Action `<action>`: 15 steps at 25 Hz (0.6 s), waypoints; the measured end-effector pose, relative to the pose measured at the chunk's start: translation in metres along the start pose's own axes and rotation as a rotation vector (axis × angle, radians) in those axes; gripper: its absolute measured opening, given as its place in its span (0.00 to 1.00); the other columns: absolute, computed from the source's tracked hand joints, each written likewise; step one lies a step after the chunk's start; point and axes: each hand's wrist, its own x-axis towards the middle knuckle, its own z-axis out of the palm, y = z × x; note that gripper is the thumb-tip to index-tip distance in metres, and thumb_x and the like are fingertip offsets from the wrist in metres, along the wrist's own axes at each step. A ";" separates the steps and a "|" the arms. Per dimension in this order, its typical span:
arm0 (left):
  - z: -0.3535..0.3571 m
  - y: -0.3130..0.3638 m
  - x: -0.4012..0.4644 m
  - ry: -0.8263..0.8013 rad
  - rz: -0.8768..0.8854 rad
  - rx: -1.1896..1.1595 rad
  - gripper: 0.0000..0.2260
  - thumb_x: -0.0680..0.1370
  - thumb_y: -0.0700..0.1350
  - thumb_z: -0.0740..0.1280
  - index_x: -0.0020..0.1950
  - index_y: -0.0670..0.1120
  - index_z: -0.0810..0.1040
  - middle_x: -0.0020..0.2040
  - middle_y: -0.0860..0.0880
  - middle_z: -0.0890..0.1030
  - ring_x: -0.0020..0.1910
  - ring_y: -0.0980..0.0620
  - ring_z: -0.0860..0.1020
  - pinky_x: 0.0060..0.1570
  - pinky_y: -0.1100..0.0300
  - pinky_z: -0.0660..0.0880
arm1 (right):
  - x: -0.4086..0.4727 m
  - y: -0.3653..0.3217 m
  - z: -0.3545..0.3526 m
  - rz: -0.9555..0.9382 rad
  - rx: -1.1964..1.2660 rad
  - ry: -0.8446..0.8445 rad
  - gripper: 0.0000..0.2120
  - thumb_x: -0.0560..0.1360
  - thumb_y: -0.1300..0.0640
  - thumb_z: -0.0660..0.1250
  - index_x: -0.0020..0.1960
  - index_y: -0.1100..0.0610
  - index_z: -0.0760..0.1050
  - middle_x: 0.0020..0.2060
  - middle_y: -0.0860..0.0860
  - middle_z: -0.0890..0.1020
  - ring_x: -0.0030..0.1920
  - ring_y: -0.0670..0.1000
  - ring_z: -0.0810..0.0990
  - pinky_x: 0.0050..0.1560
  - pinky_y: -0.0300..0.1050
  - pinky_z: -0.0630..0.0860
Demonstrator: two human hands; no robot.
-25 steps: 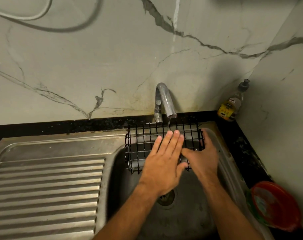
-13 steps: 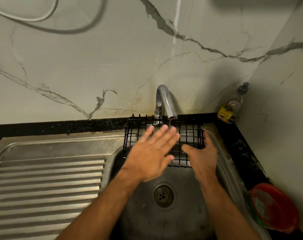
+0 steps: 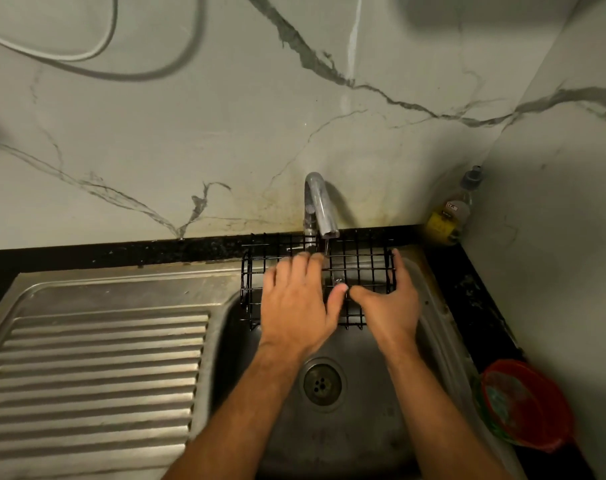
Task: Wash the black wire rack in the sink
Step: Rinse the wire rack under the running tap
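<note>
black wire rack [image 3: 358, 268] sits at the back of the sink [image 3: 357, 427], under the faucet [image 3: 320, 206], held up off the basin floor with its far edge up by the black counter strip [image 3: 121, 252]. it's a square-grid mesh, glossy black coated wire, shallow basket shape with upturned side walls; short wire ends poke out along the near lower edge. steel of the sink wall shows through the grid.

left hand [image 3: 296, 303] lies flat on the mesh, fingers straight and close together, tips reaching up near the spout, thumb out to the right. right hand [image 3: 389, 306] holds the rack's right side: thumb across the front of the mesh pointing left, fingers run up along the right wall (can't tell how far they wrap behind it). thumb tips of the two hands nearly meet mid-rack.

thin stream of water drops from the spout onto the rack just past the left fingertips.

drain [image 3: 322, 382] is below the hands, uncovered. ribbed drainboard [image 3: 93, 372] to the left. soap bottle [image 3: 452, 213] with yellow label in the back right corner, red bowl [image 3: 526, 410] on the counter at right near edge. white cable [image 3: 69, 55] loops across the marble wall up top.
</note>
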 end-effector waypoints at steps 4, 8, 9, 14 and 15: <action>0.006 0.018 -0.003 -0.116 -0.093 0.023 0.22 0.83 0.59 0.54 0.67 0.48 0.75 0.65 0.48 0.77 0.68 0.39 0.68 0.69 0.38 0.63 | 0.006 0.004 -0.008 -0.059 -0.009 -0.003 0.51 0.63 0.59 0.79 0.78 0.43 0.58 0.72 0.50 0.71 0.69 0.50 0.72 0.67 0.48 0.72; 0.001 0.006 0.003 -0.224 -0.240 0.035 0.23 0.85 0.62 0.48 0.62 0.54 0.78 0.58 0.53 0.83 0.66 0.43 0.70 0.71 0.37 0.61 | 0.007 0.012 -0.009 -0.128 -0.092 -0.075 0.52 0.63 0.60 0.79 0.78 0.38 0.56 0.72 0.44 0.70 0.54 0.47 0.81 0.54 0.45 0.80; 0.001 0.004 0.004 -0.182 -0.291 0.010 0.22 0.85 0.62 0.49 0.60 0.54 0.80 0.55 0.53 0.84 0.63 0.42 0.71 0.71 0.37 0.62 | 0.006 0.011 -0.006 -0.155 -0.109 -0.078 0.53 0.63 0.59 0.79 0.78 0.37 0.55 0.70 0.43 0.70 0.52 0.47 0.81 0.53 0.46 0.80; 0.018 0.004 -0.016 0.094 -0.046 -0.153 0.19 0.83 0.53 0.60 0.68 0.44 0.76 0.70 0.44 0.76 0.74 0.41 0.67 0.78 0.43 0.55 | 0.008 0.003 0.009 -0.069 0.000 -0.060 0.50 0.65 0.58 0.78 0.78 0.39 0.56 0.71 0.46 0.70 0.69 0.48 0.68 0.64 0.46 0.68; 0.022 0.008 -0.021 0.032 0.062 -0.176 0.23 0.82 0.52 0.60 0.74 0.42 0.71 0.77 0.44 0.69 0.79 0.42 0.60 0.78 0.44 0.55 | 0.011 0.003 0.010 -0.047 0.018 -0.050 0.49 0.65 0.56 0.79 0.78 0.40 0.56 0.70 0.47 0.72 0.70 0.49 0.69 0.65 0.48 0.69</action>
